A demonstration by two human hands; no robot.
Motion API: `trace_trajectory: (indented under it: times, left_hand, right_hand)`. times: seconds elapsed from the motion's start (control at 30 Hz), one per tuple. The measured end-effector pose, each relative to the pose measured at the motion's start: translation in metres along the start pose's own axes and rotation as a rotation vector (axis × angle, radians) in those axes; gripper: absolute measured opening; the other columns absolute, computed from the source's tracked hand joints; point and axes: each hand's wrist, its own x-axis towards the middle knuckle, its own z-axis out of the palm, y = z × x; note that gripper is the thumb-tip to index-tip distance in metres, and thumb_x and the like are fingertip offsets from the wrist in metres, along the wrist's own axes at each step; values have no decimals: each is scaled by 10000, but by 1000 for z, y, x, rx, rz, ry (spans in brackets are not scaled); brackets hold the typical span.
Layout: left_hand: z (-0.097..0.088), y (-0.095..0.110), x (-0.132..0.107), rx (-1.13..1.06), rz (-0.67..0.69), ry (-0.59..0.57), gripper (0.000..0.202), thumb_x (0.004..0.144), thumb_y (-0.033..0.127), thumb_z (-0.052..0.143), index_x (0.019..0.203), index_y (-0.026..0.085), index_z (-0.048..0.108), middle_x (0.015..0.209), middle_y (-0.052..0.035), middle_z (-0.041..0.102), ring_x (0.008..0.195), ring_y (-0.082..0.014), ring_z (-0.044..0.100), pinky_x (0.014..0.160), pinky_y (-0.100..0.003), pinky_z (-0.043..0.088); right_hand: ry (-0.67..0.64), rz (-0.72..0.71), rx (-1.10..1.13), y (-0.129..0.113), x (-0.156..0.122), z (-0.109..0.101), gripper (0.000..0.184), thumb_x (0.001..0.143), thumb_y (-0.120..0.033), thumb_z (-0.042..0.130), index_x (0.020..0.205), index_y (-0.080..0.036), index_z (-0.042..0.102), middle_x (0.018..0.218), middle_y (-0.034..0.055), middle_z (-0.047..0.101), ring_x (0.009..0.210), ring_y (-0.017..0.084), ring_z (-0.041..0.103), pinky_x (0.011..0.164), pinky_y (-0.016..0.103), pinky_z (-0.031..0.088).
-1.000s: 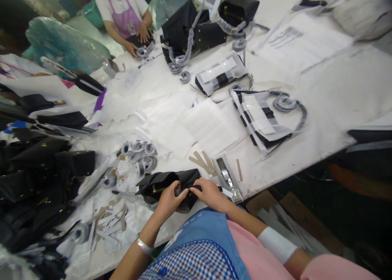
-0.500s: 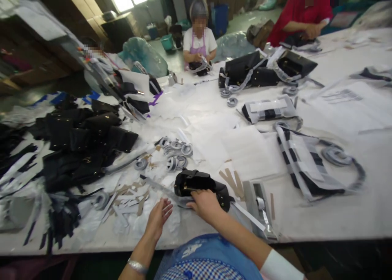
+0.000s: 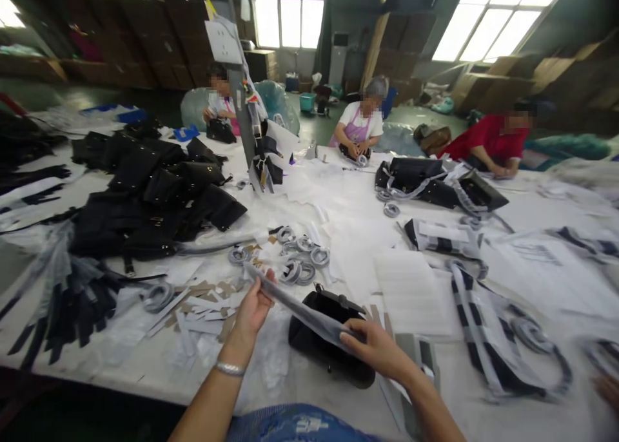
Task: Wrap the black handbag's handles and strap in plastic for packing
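Observation:
My left hand (image 3: 252, 310) pinches one end of a long grey wrapped strap (image 3: 300, 308) and holds it up over the table. My right hand (image 3: 374, 348) grips the strap's other end, lower and to the right. Under the strap lies a small black handbag (image 3: 329, 345) on the white table (image 3: 338, 210), touched by neither hand. Several coiled grey wrapped straps (image 3: 302, 255) lie just beyond the bag.
A heap of black handbags (image 3: 155, 197) fills the left of the table, with paper strips (image 3: 203, 300) in front of it. Wrapped bags (image 3: 435, 184) and striped packs (image 3: 478, 300) lie to the right. Three people sit working along the far edge.
Both hands left the black bag and took up the long grey strap, stretching it between them. The view tilted up from the table toward the room.

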Motion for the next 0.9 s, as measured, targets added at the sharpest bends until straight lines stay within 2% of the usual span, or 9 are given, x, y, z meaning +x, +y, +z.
trace_trajectory:
  times: [0.1,0.17,0.23,0.3,0.43,0.53,0.63,0.73,0.9]
  left_hand:
    - [27,18,-32,-26,95,-130,177,951,88,497,1023,144,648,1010,-75,748,925,-155,721,836,-258,595]
    - [43,24,-60,38,148,-247,160,907,62,558,1011,138,654,1055,-85,741,979,-180,709,862,-280,591]
    - [54,32,-82,88,165,-366,200,863,77,626,1047,150,652,1114,-82,726,1040,-207,688,895,-298,579]
    - [61,49,-93,89,195,-457,261,880,185,638,1142,180,629,1200,-83,693,1110,-233,655,910,-319,571]
    - [70,114,-90,41,362,-483,360,962,439,486,1231,221,585,1223,-95,682,1149,-241,629,904,-349,563]
    - [77,157,-86,100,492,-460,256,959,314,529,1158,188,629,1122,-88,719,1013,-200,692,891,-332,560]
    - [85,181,-93,211,558,-512,171,942,195,542,1020,129,680,1008,-90,743,913,-182,718,869,-312,564]
    - [91,197,-104,228,642,-548,192,956,177,511,940,126,695,915,-74,756,904,-177,723,882,-307,560]
    - [99,217,-112,164,724,-522,205,945,131,514,869,151,704,840,-34,761,861,-142,727,878,-266,568]
  right_hand:
    - [88,-43,-39,-30,10,10,348,862,-418,581,1136,-213,646,1054,72,700,961,250,627,865,336,465]
    - [110,-118,-34,-54,19,22,424,846,-411,610,1227,-225,597,1159,88,678,1047,265,611,936,360,445]
    - [86,-170,13,-74,26,34,306,879,-433,570,1068,-205,649,965,71,718,880,233,652,825,325,486]
    - [57,-169,87,-84,29,43,324,917,-482,502,859,-192,635,695,21,666,627,173,616,632,266,477]
    - [-15,-76,178,-77,21,47,441,869,-616,511,782,-189,580,568,-15,568,468,121,514,468,219,383]
    - [-79,-32,210,-76,11,47,503,828,-682,510,761,-187,565,531,-16,554,416,108,469,439,218,350]
    - [-52,-66,238,-81,5,47,478,843,-649,516,760,-182,578,551,-2,591,457,122,517,487,228,386]
    - [10,-68,170,-65,5,44,367,868,-524,554,762,-179,620,615,9,652,557,145,585,562,238,421]
    - [189,79,-90,26,-15,39,194,775,-321,625,660,-175,679,659,40,712,679,217,662,654,289,486]
